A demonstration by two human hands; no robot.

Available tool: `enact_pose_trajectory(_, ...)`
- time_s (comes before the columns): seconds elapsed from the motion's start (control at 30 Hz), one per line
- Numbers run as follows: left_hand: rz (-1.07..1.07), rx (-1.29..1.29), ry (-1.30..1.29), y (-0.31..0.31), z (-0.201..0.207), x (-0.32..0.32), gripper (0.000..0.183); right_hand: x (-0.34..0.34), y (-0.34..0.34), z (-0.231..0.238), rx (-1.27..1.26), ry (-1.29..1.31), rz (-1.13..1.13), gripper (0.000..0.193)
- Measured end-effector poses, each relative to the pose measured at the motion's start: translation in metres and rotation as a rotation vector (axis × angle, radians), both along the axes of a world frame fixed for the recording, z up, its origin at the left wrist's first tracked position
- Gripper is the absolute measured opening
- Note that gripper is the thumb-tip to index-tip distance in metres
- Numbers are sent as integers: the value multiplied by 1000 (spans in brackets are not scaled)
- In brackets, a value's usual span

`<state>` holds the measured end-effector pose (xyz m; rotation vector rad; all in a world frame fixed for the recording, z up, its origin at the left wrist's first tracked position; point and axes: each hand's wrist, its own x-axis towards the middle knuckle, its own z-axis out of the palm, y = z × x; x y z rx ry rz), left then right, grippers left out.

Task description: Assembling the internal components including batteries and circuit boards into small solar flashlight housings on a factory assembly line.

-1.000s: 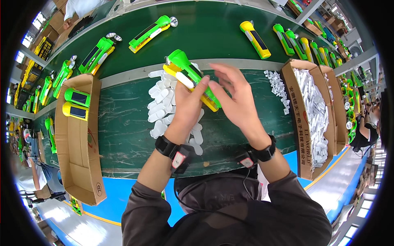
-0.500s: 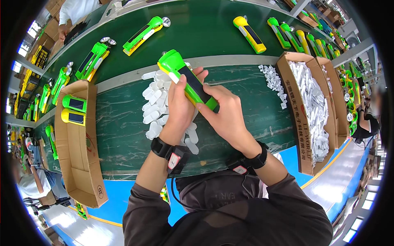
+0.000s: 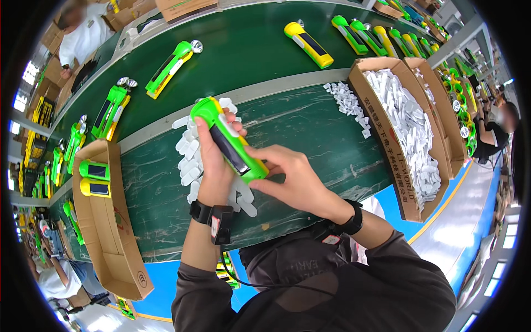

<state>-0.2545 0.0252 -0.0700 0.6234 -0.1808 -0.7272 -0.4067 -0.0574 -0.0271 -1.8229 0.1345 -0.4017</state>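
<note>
A green flashlight (image 3: 228, 145) with a dark panel along its upper face lies slanted between my hands over the bench. My left hand (image 3: 213, 160) wraps round its body near the wide head end, fingertips showing on the far side. At the narrow tail end, my right hand (image 3: 285, 171) pinches the flashlight between thumb and fingers. The fingertips on its underside are hidden. Beneath my left hand and wrist spreads a pile of white oval plastic pieces (image 3: 189, 149) on the dark green bench top (image 3: 310, 133).
A cardboard box (image 3: 113, 243) at the left holds two flashlight bodies. Another cardboard box (image 3: 406, 193), right, is full of white plastic pieces, with small white bits (image 3: 348, 105) beside it. Beyond the bench, a green conveyor belt (image 3: 238, 55) carries several flashlights. A person (image 3: 86, 33) is at the far left.
The flashlight and both hands have come lower and a little left, nearer my body. My right hand has shifted its fingers round the tail end. The whole view has turned slightly.
</note>
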Motion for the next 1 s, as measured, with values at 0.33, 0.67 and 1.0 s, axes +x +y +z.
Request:
enact_pose_trajectory(0.33,-309,-432,260,3,8,-5,54,8,-122,16,-272,18,-537,34)
enact_pose_trajectory(0.67,-170,141,-222,1,0,-24,64,61,-5,18,67,-137,-405,32)
enact_pose_trajectory(1.0,-243,131,-234,4,-3,-31,66,55,-15,6,373,-113,-321,32)
